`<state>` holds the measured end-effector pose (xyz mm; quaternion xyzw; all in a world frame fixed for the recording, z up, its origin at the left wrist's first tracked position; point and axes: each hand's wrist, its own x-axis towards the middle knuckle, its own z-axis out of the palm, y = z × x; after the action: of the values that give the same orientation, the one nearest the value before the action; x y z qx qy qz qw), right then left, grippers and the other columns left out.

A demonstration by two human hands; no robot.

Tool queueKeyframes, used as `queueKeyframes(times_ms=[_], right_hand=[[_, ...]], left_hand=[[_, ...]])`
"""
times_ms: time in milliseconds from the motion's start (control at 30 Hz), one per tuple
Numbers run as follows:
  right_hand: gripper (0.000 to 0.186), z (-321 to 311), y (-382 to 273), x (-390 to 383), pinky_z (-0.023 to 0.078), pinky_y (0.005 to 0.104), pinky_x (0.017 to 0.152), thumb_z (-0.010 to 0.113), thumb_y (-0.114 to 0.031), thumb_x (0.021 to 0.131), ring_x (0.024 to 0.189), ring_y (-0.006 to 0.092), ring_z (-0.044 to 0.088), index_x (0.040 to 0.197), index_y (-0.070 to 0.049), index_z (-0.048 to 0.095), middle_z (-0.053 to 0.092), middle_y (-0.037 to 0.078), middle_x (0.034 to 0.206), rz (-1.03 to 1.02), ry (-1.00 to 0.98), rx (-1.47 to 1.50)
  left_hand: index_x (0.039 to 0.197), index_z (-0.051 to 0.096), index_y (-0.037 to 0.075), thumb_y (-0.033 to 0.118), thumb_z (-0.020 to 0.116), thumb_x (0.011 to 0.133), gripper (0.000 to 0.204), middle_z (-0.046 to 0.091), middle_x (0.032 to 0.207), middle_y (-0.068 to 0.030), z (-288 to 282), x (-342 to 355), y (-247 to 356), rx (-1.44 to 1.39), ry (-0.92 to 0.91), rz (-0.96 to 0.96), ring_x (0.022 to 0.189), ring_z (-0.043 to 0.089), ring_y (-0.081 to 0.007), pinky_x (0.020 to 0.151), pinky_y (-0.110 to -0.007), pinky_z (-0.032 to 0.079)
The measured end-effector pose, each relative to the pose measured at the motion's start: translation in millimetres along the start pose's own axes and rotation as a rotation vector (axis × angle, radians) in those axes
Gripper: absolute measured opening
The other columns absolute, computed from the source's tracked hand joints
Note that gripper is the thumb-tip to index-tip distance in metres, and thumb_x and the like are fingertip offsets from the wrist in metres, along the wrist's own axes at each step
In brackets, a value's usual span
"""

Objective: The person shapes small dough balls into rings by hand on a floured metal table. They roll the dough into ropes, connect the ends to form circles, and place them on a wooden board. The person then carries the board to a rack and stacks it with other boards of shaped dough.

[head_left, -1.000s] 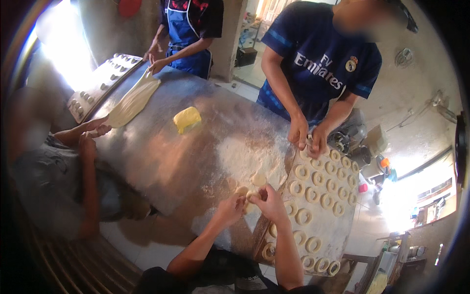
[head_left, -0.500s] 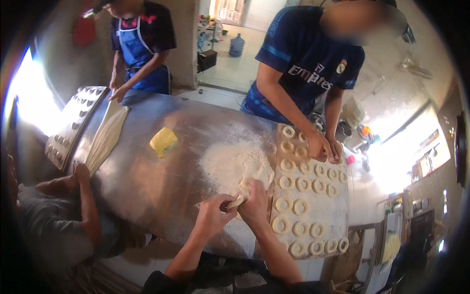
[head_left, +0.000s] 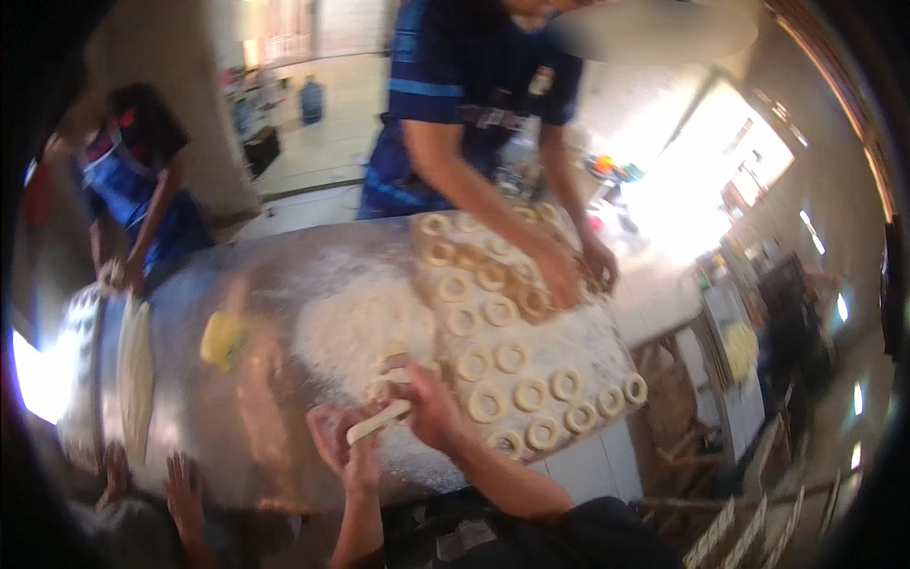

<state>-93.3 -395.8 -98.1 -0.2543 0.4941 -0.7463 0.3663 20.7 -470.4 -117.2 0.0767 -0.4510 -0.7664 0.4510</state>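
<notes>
A short pale strip of dough point(head_left: 379, 420) is stretched between my two hands, just above the near edge of the flour. My left hand point(head_left: 343, 441) is closed around its lower end, which sticks out past the fingers. My right hand point(head_left: 431, 406) grips the other end, fingers curled. More dough point(head_left: 387, 381) shows by my right fingertips, though blur hides its shape. Beyond my hands spreads a heap of white flour point(head_left: 355, 318). To the right lies a floured board point(head_left: 540, 346) bearing several dough rings point(head_left: 486, 402) in rows.
A co-worker's hands point(head_left: 559, 275) work over the board's far side. On the metal table point(head_left: 275, 417) sits a yellow lump point(head_left: 223, 339). A long dough strip point(head_left: 136, 379) lies at the left, with one person's hands point(head_left: 183, 488) near it and another person's point(head_left: 114, 275) at its far end.
My view has swung right, so the scene sits further left. The dough between my hands now shows as a longer strip. The near-left person's hand has come away from the long dough.
</notes>
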Motion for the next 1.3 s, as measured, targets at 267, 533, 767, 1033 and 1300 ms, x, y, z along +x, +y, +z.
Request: queueKeyframes(times_ms=[267,533,767,1033,1300], right_hand=[[0.049,-36,-19,-18,0.041,0.0301,0.068,0.054,-0.018,0.093,0.072,0.0124,0.047,0.136,-0.002,0.037,0.051,0.003,0.074,-0.112,-0.015,0.224],[0.056,-98,-66,-55,0.045,0.0292,0.069,0.044,-0.043,0.101,0.073,0.0171,0.058,0.143,-0.009,0.028,0.059,0.007,0.08,-0.195,-0.011,-0.634],[0.051,-187,-96,-98,0.048,0.0286,0.068,0.043,-0.046,0.1,0.072,0.018,0.06,0.136,-0.011,0.032,0.057,0.012,0.075,-0.329,0.074,-0.356],[0.055,-288,-110,-131,0.049,0.0402,0.073,0.054,-0.021,0.094,0.074,0.0229,0.061,0.141,-0.011,0.027,0.057,0.009,0.072,-0.074,0.293,0.001],[0.058,-345,-128,-158,0.047,0.0283,0.065,0.049,-0.041,0.101,0.068,0.0159,0.058,0.145,-0.011,0.026,0.061,0.007,0.077,-0.275,0.273,-0.246]], left_hand=[[0.091,0.049,0.001,0.036,0.038,0.102,0.039,0.052,0.088,-0.0134,30,5,-32,0.831,-0.011,0.182,0.072,0.052,-0.021,0.063,-0.036,0.042],[0.108,0.052,0.002,0.031,0.033,0.105,0.035,0.057,0.079,-0.0162,110,-11,-64,0.832,-0.19,0.046,0.066,0.057,-0.0235,0.061,-0.037,0.045],[0.106,0.054,0.004,0.018,0.043,0.103,0.018,0.064,0.085,-0.0141,200,-22,-121,0.915,-0.377,0.215,0.076,0.063,-0.0249,0.069,-0.037,0.05],[0.11,0.054,0.008,0.017,0.04,0.102,0.018,0.066,0.099,-0.0172,302,-45,-157,0.934,-0.55,-0.164,0.085,0.066,-0.0414,0.072,-0.046,0.052],[0.111,0.052,0.008,0.018,0.041,0.102,0.018,0.066,0.086,-0.0222,353,-52,-194,0.883,-0.606,-0.263,0.084,0.064,-0.0451,0.071,-0.049,0.051]])
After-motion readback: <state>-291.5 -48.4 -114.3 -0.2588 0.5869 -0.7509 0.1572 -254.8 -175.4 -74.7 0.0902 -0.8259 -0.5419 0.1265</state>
